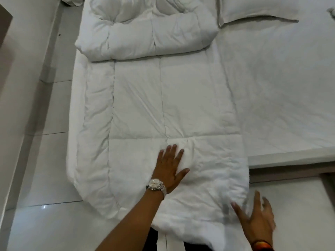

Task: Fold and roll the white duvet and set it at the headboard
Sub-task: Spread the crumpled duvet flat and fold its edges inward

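Observation:
The white duvet (163, 98) lies folded into a long strip down the left side of the bed, its near end hanging over the foot edge. Its far end is bunched into a thick roll (145, 38) toward the headboard side. My left hand (169, 169), with a silver watch on the wrist, presses flat on the duvet's near part, fingers spread. My right hand (257, 216) is blurred, fingers apart, at the duvet's near right corner, touching or just beside its edge.
A white pillow (253, 9) lies at the far right on the white bed sheet (281, 87). Glossy white floor tiles (45, 205) run along the left of the bed. The bed frame's brown edge (290, 172) shows at the right.

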Available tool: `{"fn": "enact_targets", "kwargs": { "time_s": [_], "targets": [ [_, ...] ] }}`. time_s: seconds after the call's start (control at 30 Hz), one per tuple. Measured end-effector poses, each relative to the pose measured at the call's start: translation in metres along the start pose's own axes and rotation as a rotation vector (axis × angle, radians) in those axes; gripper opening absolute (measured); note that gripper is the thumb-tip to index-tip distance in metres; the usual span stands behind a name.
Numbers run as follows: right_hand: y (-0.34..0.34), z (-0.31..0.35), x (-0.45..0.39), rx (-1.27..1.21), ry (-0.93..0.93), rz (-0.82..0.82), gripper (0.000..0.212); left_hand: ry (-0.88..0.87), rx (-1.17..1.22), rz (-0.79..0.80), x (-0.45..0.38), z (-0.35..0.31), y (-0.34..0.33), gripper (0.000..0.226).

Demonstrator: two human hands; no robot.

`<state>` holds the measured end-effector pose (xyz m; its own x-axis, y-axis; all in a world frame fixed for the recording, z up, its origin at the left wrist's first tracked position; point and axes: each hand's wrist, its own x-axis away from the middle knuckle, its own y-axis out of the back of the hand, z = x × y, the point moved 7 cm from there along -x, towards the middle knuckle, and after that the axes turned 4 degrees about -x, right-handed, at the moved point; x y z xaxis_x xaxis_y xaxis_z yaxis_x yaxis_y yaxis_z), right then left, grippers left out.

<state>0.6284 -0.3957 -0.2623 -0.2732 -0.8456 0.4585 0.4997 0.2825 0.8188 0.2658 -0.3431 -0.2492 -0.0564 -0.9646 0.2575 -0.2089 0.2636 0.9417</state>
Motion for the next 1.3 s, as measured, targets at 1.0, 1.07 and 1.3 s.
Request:
{"fn": "enact_targets", "kwargs": {
  "time_s": [1.0, 1.07, 1.3],
  "targets": [
    [-0.251, 0.483, 0.109, 0.257, 0.689, 0.077, 0.095, 0.92, 1.088, -0.148, 0.118, 0.393, 0.077, 0.121],
    [-0.236, 0.516, 0.096, 0.163, 0.678, 0.006, 0.093, 0.93, 1.185, -0.147, 0.082, 0.405, 0.095, 0.114],
    [-0.264, 0.603, 0.012, 0.208, 0.5, -0.119, 0.087, 0.801, 1.235, -0.157, -0.07, 0.46, 0.12, 0.119]
  ]
}}
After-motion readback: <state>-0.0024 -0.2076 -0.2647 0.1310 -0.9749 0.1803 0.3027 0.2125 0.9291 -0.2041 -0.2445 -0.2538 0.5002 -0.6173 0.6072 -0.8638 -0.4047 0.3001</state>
